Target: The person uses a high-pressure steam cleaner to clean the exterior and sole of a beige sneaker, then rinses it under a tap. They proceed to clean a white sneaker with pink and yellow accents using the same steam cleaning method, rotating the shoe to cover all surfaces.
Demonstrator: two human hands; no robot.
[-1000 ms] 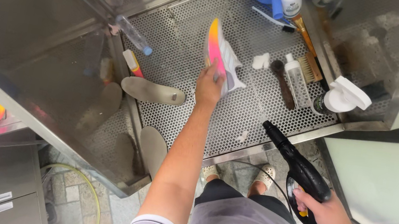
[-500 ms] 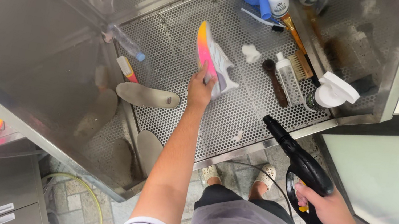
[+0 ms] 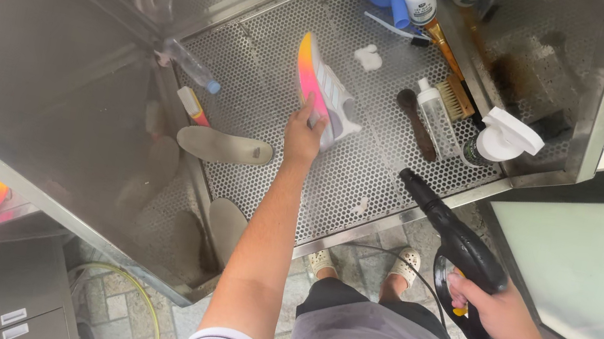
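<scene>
Head view, looking down into a steel wash cabinet with a perforated floor (image 3: 266,90). The left hand (image 3: 303,134) is closed on the heel end of a white sneaker with a pink-to-orange sole (image 3: 321,91), holding it on edge against the perforated floor. The right hand (image 3: 492,311) is wrapped around the grip of a black spray gun (image 3: 454,240), its nozzle pointing up toward the shoe from outside the cabinet edge. Likely risks: the shoe is held only at one end, so a hard jet could twist it out of the fingers; spray could rebound off the steel walls onto the bare forearm. Just right of the held shoe lie a dark-handled brush (image 3: 416,123), a small clear bottle (image 3: 433,111) and a white trigger sprayer (image 3: 502,136), close enough to be knocked over. Left of the grip rests a grey insole (image 3: 224,147); a second insole (image 3: 227,226) leans at the cabinet front.
</scene>
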